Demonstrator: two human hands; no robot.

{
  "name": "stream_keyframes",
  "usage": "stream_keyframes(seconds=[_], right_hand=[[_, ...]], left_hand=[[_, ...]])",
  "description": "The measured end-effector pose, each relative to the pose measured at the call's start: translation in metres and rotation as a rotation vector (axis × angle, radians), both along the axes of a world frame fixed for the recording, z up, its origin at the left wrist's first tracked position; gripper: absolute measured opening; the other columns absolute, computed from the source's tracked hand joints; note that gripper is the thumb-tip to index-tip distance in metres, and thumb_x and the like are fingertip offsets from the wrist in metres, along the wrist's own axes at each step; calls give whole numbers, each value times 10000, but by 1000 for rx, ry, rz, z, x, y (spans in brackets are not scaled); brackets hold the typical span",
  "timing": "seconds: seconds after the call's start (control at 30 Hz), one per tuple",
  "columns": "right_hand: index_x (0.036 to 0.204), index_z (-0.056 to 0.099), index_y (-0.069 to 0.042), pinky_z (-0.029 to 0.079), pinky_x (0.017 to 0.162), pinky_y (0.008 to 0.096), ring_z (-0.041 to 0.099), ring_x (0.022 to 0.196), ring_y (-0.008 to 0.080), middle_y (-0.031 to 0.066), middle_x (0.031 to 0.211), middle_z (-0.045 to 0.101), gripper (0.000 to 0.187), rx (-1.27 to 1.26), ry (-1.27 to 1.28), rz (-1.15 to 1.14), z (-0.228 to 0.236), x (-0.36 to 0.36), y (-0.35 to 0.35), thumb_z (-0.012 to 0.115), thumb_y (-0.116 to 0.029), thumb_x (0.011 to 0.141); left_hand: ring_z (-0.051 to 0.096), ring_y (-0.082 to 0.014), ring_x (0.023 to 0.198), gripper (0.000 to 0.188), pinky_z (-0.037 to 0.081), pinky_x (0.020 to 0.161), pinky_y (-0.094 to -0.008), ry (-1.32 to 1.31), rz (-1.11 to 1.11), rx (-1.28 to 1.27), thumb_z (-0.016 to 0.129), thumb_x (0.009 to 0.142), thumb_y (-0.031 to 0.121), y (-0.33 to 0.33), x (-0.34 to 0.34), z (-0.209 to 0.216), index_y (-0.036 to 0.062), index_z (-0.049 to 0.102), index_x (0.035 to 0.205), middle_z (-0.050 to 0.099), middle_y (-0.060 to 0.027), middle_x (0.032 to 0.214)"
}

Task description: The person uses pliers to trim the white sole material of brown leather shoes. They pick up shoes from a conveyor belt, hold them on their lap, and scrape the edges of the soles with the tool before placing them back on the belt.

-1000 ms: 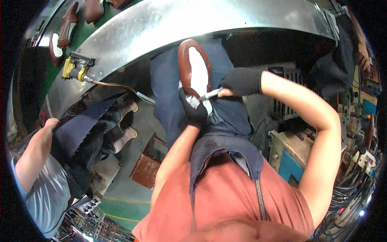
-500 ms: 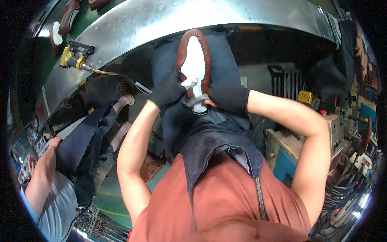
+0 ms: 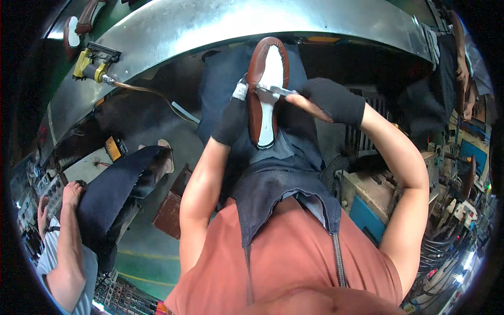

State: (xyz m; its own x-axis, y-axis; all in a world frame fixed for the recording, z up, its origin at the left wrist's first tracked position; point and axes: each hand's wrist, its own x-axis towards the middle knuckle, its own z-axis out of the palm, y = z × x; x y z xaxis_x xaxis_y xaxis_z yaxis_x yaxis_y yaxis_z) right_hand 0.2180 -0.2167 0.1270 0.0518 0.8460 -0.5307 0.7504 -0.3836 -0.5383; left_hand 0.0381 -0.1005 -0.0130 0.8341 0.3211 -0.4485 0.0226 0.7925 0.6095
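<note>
A brown leather shoe (image 3: 255,113) lies sole up across my aproned lap, its toe pointing away from me and its white bottom showing. My left hand (image 3: 234,116), in a black fingerless glove with white wrapping on a finger, grips the shoe's left side; some fingers are hidden beneath it. In my black-gloved right hand (image 3: 328,101) is a slim metal hand tool (image 3: 282,91), its exact kind unclear. The tool points left across the middle of the white bottom, with its tip near the left leather edge.
A curved metal bench (image 3: 178,39) runs ahead of me. On its left lies a yellow and black air stapler (image 3: 93,65) with a hose (image 3: 139,90). More shoes (image 3: 72,34) are at far left. A co-worker (image 3: 68,252) sits left; a machine cabinet (image 3: 367,194) stands right.
My right hand has moved the tool up from the heel end to the middle of the shoe. The shoe has shifted slightly right, and my left hand now grips its side.
</note>
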Motion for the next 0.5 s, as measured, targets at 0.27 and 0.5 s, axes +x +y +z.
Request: stream_keyframes(seconds=[0.27, 0.5], right_hand=[[790, 603, -47, 449, 551, 405, 585, 586, 341, 173, 692, 598, 407, 103, -224, -79, -62, 0, -44, 490, -417, 913], [799, 621, -2, 492, 611, 434, 634, 690, 363, 237, 727, 610, 519, 311, -193, 305, 15, -42, -5, 470, -489, 892]], left_hand=[[508, -238, 1117, 454, 403, 946, -335, 222, 67, 918, 557, 916, 222, -19, 17, 7, 15, 395, 1286, 510, -144, 1211], [510, -248, 1133, 394, 410, 962, -342, -8, -251, 724, 507, 935, 198, 29, -13, -36, 22, 416, 1275, 514, -144, 1229]])
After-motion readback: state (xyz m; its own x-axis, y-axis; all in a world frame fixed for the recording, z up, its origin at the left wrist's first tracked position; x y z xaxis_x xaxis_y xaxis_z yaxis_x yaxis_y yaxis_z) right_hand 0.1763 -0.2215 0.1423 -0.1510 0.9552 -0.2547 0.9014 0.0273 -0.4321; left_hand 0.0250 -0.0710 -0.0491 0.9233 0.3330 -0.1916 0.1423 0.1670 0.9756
